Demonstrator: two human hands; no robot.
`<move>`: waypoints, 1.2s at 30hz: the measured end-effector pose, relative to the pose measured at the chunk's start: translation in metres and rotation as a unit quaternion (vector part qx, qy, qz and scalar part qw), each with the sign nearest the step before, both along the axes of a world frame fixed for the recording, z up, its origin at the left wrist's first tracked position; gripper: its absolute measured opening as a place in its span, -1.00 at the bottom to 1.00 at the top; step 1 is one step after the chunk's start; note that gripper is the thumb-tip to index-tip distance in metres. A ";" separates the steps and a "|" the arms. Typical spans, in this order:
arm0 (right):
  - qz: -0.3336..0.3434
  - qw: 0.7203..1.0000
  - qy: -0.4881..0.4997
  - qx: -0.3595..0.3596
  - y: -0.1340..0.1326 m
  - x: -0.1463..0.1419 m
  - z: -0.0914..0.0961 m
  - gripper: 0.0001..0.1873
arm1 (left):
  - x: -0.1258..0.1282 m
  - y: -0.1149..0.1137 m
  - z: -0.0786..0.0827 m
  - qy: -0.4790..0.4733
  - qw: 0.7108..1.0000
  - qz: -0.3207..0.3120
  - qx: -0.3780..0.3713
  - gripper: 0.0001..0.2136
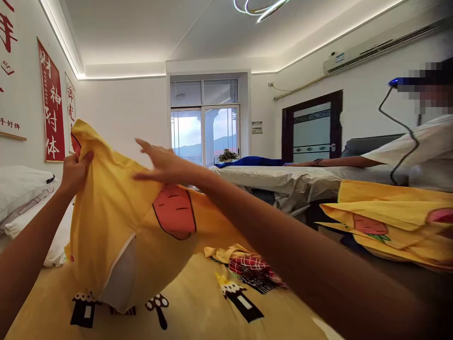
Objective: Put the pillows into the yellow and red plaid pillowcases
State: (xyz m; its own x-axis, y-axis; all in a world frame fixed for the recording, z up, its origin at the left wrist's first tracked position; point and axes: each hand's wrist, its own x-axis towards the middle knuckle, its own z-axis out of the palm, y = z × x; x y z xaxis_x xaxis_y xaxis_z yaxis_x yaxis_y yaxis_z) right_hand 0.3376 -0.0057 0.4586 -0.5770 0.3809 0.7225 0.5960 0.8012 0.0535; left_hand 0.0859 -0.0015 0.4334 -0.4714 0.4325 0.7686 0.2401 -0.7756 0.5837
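A yellow pillowcase (pixel 102 184) with a red carrot print is held up in front of me. My left hand (pixel 76 167) is closed around its upper left corner. Through a slit low on the case shows a white pillow (pixel 122 276), most of it covered. My right hand (pixel 161 163) is at the case's upper right edge with its fingers spread, gripping nothing; whether it touches the cloth I cannot tell. Below lies a yellow bed sheet (pixel 191 302) printed with black houses and mushrooms.
White pillows (pixel 24 193) are stacked at the left. Crumpled yellow and red plaid cloth (pixel 247 264) lies on the bed. Folded yellow bedding (pixel 392 222) is at the right, near another person (pixel 430 146) beside a plastic-covered table (pixel 300 177).
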 end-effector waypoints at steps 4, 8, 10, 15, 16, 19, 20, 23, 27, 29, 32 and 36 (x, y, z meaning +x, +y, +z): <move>-0.090 0.986 -0.073 -0.123 0.005 0.098 -0.052 -0.23 | -0.019 0.019 0.003 -0.032 0.999 0.006 0.026 -0.69; -0.058 0.982 0.022 -0.176 0.018 0.125 -0.086 -0.68 | -0.025 0.020 0.011 -0.054 0.998 0.009 0.040 -0.72; -0.049 0.984 0.085 -0.150 0.026 0.120 -0.101 -0.63 | -0.026 0.016 0.014 -0.057 0.997 0.035 0.046 -0.72; -0.065 0.966 0.246 -0.050 0.035 0.109 -0.145 -0.59 | -0.032 0.006 0.015 -0.036 0.996 0.062 0.051 -0.71; -0.075 0.958 0.274 -0.035 0.034 0.111 -0.147 -0.57 | -0.034 0.004 0.014 -0.029 0.996 0.068 0.047 -0.70; -0.083 0.934 0.347 -0.012 0.029 0.119 -0.126 -0.59 | -0.036 0.001 0.012 -0.030 0.997 0.064 0.044 -0.67; -0.077 0.922 0.379 -0.010 0.027 0.120 -0.114 -0.61 | -0.036 0.001 0.011 -0.040 0.997 0.052 0.049 -0.66; -0.012 0.865 0.500 -0.044 0.024 0.117 -0.091 -0.62 | -0.031 0.007 0.009 -0.090 0.992 0.025 0.082 -0.67; 0.066 0.814 0.568 -0.105 0.021 0.093 -0.138 -0.60 | -0.022 0.021 0.004 -0.155 0.980 0.090 0.083 -0.70; 0.044 0.839 0.535 -0.090 0.020 0.079 -0.177 -0.59 | -0.018 0.026 0.002 -0.171 0.976 0.120 0.057 -0.69; 0.008 0.852 0.516 -0.088 0.026 0.062 -0.203 -0.58 | -0.016 0.027 0.001 -0.176 0.977 0.106 0.055 -0.65; 0.017 0.801 0.585 -0.125 0.051 0.050 -0.181 -0.49 | -0.021 0.021 0.000 -0.163 0.982 0.065 0.074 -0.61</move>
